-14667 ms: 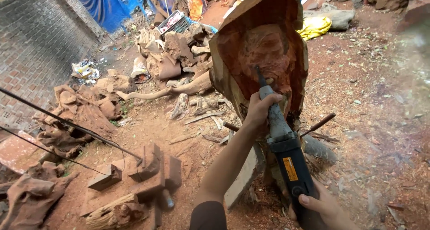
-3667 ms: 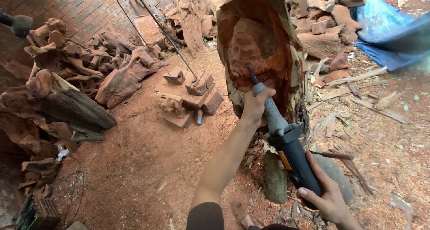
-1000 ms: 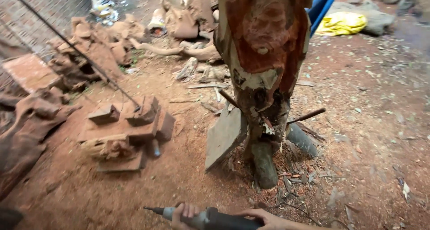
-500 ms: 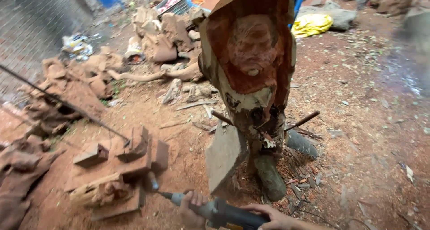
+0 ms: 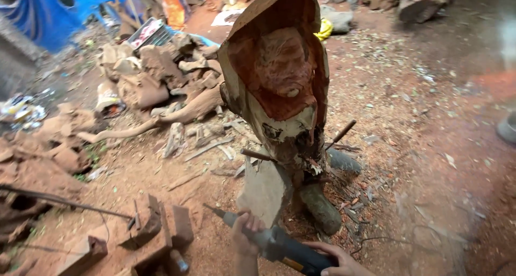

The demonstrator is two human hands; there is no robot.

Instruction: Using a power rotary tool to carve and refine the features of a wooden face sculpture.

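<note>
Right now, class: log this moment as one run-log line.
left hand: grips grinder front | right hand: holds its rear | tool: low, apart from carved log | ground: wood offcuts

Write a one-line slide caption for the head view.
Both hands, left hand and right hand, hold a power carving tool low before an upright, partly carved log.

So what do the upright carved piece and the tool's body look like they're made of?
The carved piece looks like raw wood: a reddish-brown hollowed face, a pale rough-cut band below and a bark-like outer edge, all unfinished. The tool, held by the left hand and right hand, seems to have a grey metal front and dark, probably plastic, body.
</note>
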